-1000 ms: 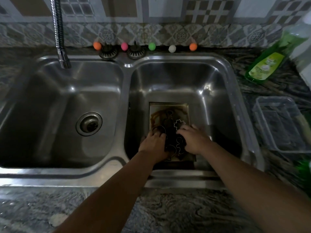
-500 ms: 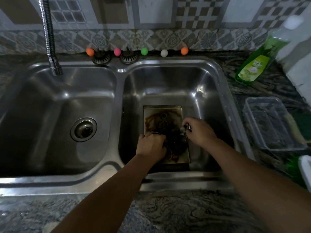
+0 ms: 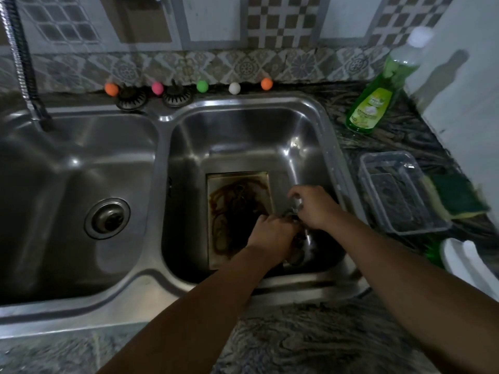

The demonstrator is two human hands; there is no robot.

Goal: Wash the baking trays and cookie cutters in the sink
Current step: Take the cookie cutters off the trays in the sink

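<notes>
**Cutters coming off a dirty tray**

While both my hands are down in the right basin of the sink (image 3: 321, 122), the washing proper has, as far as I can judge, hardly begun. From the head camera, the only view I have, the baking tray (image 3: 237, 182) lies flat on the basin floor, streaked with brown, greasy-looking residue. My right hand (image 3: 314, 207) has its fingers curled round a small shiny metal piece, which I take to be one of the cookie cutters (image 3: 297, 205), lifted just above the tray's right edge. My left hand (image 3: 272, 233) is curled over the dark heap at the tray's near end; it seems to grip more cutters, though the shadow there hides exactly what it holds.

No water runs from the tap (image 3: 24, 63), which hangs over the left basin, and I see no suds. The soap bottle (image 3: 371, 103) stands untouched at the back right, and the sponge (image 3: 456, 195) lies on the counter beside a clear plastic tub (image 3: 399, 195). So soaping, scrubbing and rinsing all look left to do.

Dark veined stone makes up the counter (image 3: 297, 346). Patterned tiles back the sink, and a row of little coloured balls (image 3: 202, 86) lines the ledge by two drain strainers (image 3: 176, 97). Light is dim.
</notes>
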